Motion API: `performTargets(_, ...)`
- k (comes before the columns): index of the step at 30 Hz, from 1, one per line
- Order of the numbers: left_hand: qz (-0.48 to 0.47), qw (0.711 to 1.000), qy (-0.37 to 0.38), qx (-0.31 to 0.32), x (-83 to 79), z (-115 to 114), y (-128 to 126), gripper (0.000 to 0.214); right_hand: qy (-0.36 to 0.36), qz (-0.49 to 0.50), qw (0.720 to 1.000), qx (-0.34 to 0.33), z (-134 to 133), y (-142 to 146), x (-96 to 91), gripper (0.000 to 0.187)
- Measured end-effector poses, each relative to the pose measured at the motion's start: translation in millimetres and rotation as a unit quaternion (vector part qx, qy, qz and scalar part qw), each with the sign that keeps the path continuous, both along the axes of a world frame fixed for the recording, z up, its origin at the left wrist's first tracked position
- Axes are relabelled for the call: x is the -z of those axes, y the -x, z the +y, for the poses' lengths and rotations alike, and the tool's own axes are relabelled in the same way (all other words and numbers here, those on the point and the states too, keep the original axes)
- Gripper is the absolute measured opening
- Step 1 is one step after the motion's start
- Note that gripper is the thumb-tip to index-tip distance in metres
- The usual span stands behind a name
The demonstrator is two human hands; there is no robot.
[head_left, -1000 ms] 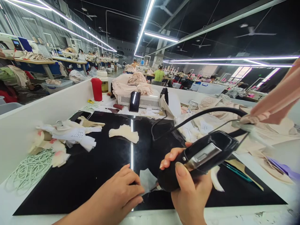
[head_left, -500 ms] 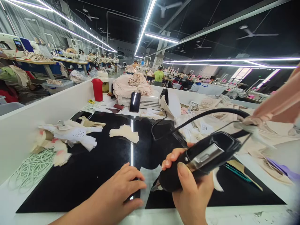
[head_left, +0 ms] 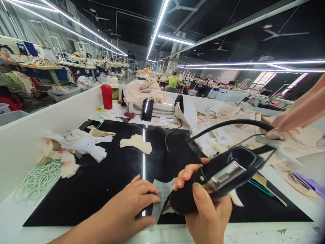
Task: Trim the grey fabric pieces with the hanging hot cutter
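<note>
My right hand (head_left: 207, 211) is wrapped round a black corded hand tool (head_left: 218, 178) with a metal plate on its side, its nose pointing down at a small pale fabric piece (head_left: 161, 195) on the black glossy worktop (head_left: 101, 183). My left hand (head_left: 127, 210) lies on the worktop with fingers bent, fingertips pressing the fabric piece's left edge. The tool's black cable (head_left: 223, 125) arcs away to the back.
Cream fabric cut-outs (head_left: 135, 144) and a heap of white scraps (head_left: 76, 145) lie on the worktop, with coiled cord (head_left: 35, 181) at left. A red bottle (head_left: 107, 96), a white box (head_left: 154, 109) and fabric piles stand behind. White walls (head_left: 38, 128) border the bench. People work far off.
The fabric piece and both hands have shifted slightly; the tool's nose now sits closer over the piece. The view has drifted a little.
</note>
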State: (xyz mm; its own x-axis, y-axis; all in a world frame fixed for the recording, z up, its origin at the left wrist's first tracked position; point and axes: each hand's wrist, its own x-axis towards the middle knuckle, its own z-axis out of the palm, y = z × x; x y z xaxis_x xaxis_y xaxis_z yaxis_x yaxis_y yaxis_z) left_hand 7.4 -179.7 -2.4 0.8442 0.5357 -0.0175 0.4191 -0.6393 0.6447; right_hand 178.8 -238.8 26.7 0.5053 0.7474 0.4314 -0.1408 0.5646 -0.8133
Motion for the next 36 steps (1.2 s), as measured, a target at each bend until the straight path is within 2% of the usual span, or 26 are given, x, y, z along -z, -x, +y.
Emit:
performTargets(7,-0.012,1.000,-0.003,-0.002,-0.5,-1.0,-0.2,0.048,-0.006,0.039,0.999,-0.016,-10.2,16.6,-4.5,0.041)
performTargets(15,-0.011,1.000,-0.009,-0.006,0.5,-0.7,-2.5,0.047,-0.024,-0.026,0.999,0.011,-2.4,-4.1,-2.3,0.035)
performTargets(22,-0.029,0.999,-0.020,-0.008,4.8,-1.9,-0.9,0.048,-0.027,-0.046,0.999,0.012,0.4,-3.8,5.9,0.035)
performTargets(30,-0.041,0.999,-0.015,-0.007,3.6,-2.3,-0.2,0.048,-0.005,-0.020,1.000,0.013,-2.3,-1.8,2.0,0.034)
performTargets(36,-0.035,0.999,-0.009,-0.008,1.7,-0.3,-1.6,0.050,0.000,0.017,1.000,0.000,-9.7,13.1,-0.5,0.040)
